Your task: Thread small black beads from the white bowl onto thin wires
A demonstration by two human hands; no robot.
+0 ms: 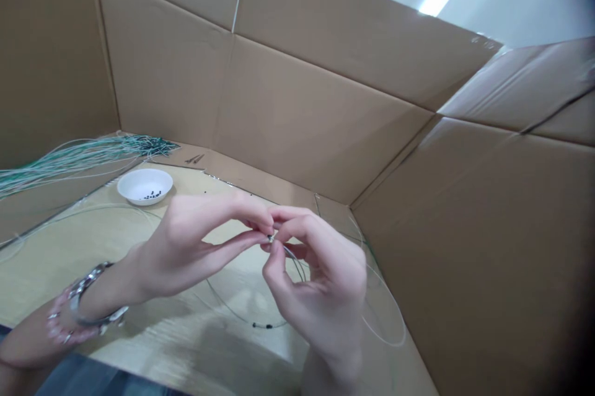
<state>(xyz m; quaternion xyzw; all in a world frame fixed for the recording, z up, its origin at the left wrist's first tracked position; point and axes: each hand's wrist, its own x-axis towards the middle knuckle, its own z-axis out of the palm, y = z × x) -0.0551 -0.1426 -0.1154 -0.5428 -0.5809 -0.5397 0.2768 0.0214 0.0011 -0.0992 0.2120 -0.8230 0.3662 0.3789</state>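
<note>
Near the middle of the view my left hand (199,247) pinches a tiny dark piece (270,238) between thumb and index finger. My right hand (320,272) meets it fingertip to fingertip, its thumb and fingers closed on a thin cable (297,261) right beside that piece. The cable loops below and to the right of my hands. On its lower loop sit small black parts (263,326). Fingertips partly hide where the piece and the cable end meet.
A white bowl (145,186) holding small black pieces stands at the left on the pale table (176,340). Behind it lie a bundle of green and white cables (93,159) and some small pins (195,159). Cardboard walls (297,117) enclose the work area.
</note>
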